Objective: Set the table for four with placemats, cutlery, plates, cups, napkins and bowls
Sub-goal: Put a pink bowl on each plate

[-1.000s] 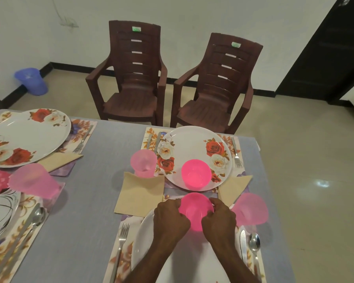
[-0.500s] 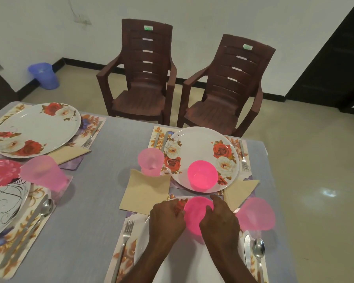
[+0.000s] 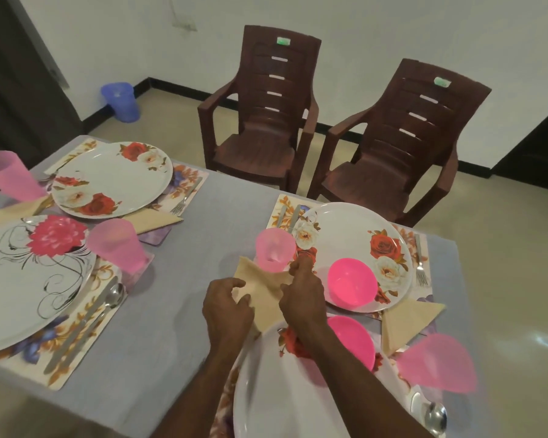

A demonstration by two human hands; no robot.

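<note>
Both hands are working on a beige napkin (image 3: 260,292) between two place settings.

The napkin is lying on the grey table (image 3: 184,248), just left of the far floral plate (image 3: 358,248), with a pink cup (image 3: 274,250) standing on its far corner. The left hand (image 3: 227,311) is pinching the napkin's left part with curled fingers, and the right hand (image 3: 304,295) is gripping its right edge beside the cup. A pink bowl (image 3: 351,281) is sitting on the far plate; a second pink bowl (image 3: 353,343) is resting on the near white plate (image 3: 285,396), just right of the right forearm. Another folded napkin (image 3: 405,324) and a blurred pink cup (image 3: 437,363) are lying to the right. Two brown chairs (image 3: 266,121) are standing beyond the table.
</note>
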